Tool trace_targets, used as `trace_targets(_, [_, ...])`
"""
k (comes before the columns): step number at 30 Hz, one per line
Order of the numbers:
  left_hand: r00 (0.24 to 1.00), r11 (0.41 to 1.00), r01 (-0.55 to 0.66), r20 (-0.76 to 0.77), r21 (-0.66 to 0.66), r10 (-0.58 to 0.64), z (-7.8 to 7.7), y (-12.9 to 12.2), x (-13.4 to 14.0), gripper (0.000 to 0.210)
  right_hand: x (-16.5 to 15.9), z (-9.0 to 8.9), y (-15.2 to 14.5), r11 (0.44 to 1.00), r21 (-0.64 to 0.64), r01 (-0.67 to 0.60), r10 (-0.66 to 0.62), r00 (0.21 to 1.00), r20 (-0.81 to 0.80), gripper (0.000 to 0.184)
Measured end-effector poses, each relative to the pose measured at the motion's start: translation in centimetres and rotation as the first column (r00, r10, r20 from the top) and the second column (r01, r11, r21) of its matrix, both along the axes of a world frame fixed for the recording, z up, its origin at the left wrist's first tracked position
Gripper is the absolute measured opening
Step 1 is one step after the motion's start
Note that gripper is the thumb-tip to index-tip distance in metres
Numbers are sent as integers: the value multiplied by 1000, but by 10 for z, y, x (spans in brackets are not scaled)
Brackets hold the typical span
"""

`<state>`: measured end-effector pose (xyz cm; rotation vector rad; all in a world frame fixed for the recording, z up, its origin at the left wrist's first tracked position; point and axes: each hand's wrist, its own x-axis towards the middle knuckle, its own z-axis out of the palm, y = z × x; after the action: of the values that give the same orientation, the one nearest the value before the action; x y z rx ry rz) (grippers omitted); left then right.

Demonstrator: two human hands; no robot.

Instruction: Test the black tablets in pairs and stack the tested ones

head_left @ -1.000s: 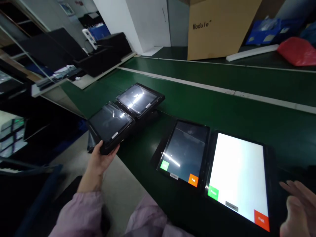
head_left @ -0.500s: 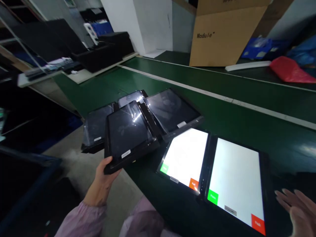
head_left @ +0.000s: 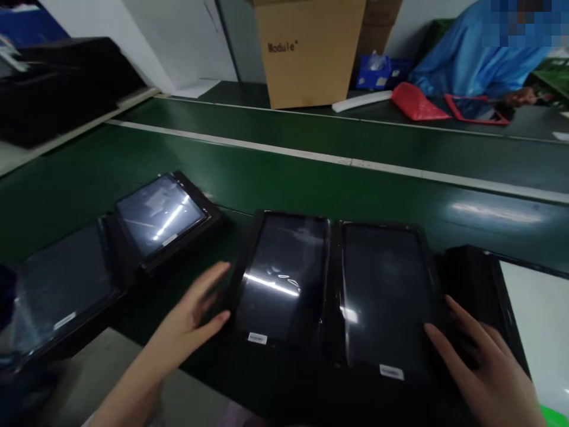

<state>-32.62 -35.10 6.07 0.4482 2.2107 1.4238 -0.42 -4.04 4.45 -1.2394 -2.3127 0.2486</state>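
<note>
Two dark-screened tablets lie side by side on the green bench in front of me, the left tablet (head_left: 284, 279) and the right tablet (head_left: 389, 296). Each has a thick black body and a small white label at its lower edge. My left hand (head_left: 195, 317) is at the left tablet's left edge, fingers and thumb spread. At the right tablet's right edge is my right hand (head_left: 489, 362), its thumb over the rim and its fingers apart; part of the fingers is in shadow. A tablet with a lit white screen (head_left: 537, 314) lies beyond that hand.
Two more dark tablets, a tilted tablet (head_left: 162, 213) and a nearer tablet (head_left: 66, 290), lie at the left. A pale strip crosses the green bench (head_left: 249, 178). Behind stand a cardboard box (head_left: 311, 59), a red bag (head_left: 415, 101) and a person in blue (head_left: 471, 53).
The view has swung right. The tablet my left hand held now lies on the bench, and two dark tablets are side by side. My right hand has come to the right one's edge.
</note>
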Motion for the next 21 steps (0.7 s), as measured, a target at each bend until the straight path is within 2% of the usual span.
trace_targets(2, [956,998,36,-289,-43,-47,10,18,-7,56,-8,-6,-4,990,133,-40,38,999,22,76])
trace_targets(3, [922,995,77,-375,-64,-96,15,32,-9,50,-15,-9,-3,988,145,-49,49,999,8,78])
trace_targets(5, [857,963,239,-440,-120,-268,22,72,-9,47,-29,-12,5,991,114,-64,65,998,-13,78])
trace_targets(7, [763,877,389,-435,-283,-479,22,121,-6,57,-41,-15,18,997,39,-61,62,998,-29,77])
trace_targets(8, [713,830,420,-433,-366,-552,21,146,-4,61,-46,-15,24,999,-3,-54,54,998,-37,77])
trace_targets(10, [602,723,414,-429,-554,-674,18,192,-1,68,-55,-16,34,997,-73,-25,22,998,-53,79])
trace_targets(12, [516,664,355,-454,-658,-726,14,224,2,69,-61,-16,37,994,-111,18,-25,997,-67,80])
trace_targets(15, [479,663,314,-490,-679,-728,12,243,3,64,-67,-17,37,986,-152,65,-75,995,-66,79])
trace_targets(21, [470,703,295,-543,-647,-696,13,242,4,58,-74,-12,44,948,-310,68,-80,996,-29,80])
